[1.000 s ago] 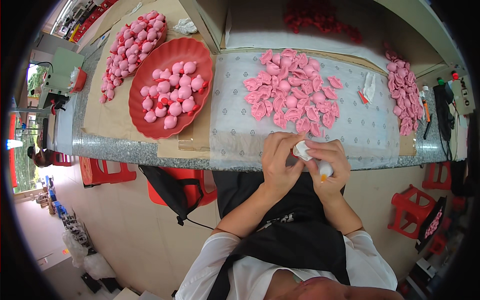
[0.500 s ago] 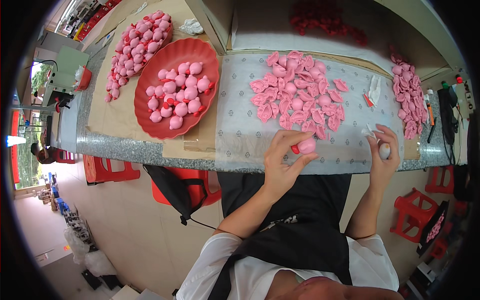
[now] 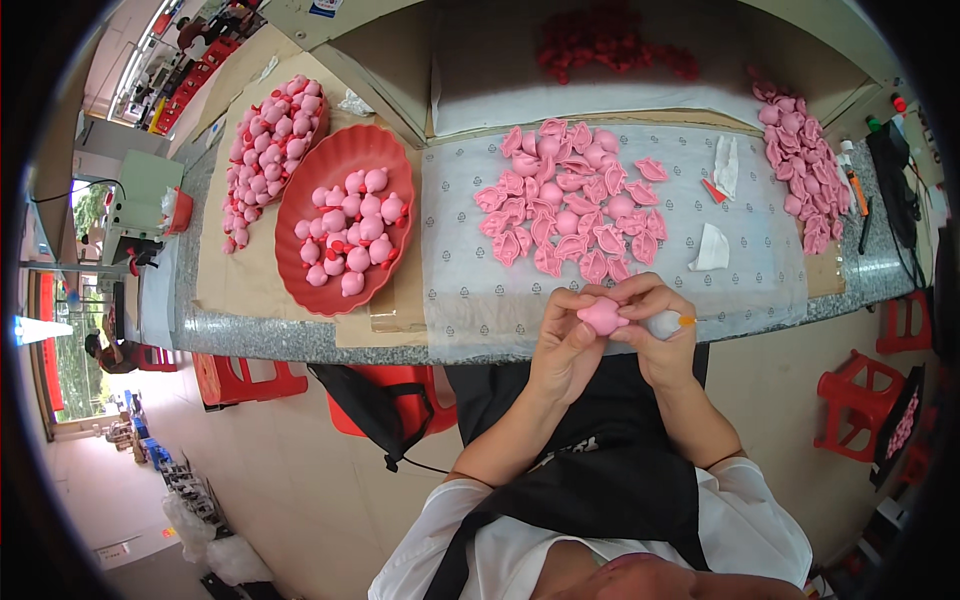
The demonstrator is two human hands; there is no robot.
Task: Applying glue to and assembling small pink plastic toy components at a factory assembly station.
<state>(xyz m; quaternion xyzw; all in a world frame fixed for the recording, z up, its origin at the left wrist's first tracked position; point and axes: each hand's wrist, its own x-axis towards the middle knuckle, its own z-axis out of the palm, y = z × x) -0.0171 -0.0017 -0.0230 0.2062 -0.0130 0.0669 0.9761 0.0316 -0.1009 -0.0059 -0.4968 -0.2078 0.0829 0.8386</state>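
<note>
Close to the bench's front edge, my left hand [image 3: 563, 348] pinches a round pink plastic piece [image 3: 602, 316] between thumb and fingers. The fingertips of my right hand [image 3: 668, 352] press on the same piece from the right. Tucked in my right hand is a small whitish bottle [image 3: 663, 324] with an orange tip. Just beyond both hands, a heap of pink shell halves [image 3: 575, 205] with frilled edges lies on a printed white sheet [image 3: 470, 285]. A crumpled white tissue [image 3: 711, 248] rests right of the heap.
A scalloped red bowl [image 3: 335, 165] at left holds several round pink pieces with red parts. Behind it is a larger pile of similar pieces [image 3: 268, 150]. More pink parts [image 3: 800, 170] lie at far right beside pens. A shelf unit [image 3: 370, 85] stands over the back.
My hands have come together at the pink piece. The tissue left my right hand and now lies on the sheet. No red part shows at the piece's left side now.
</note>
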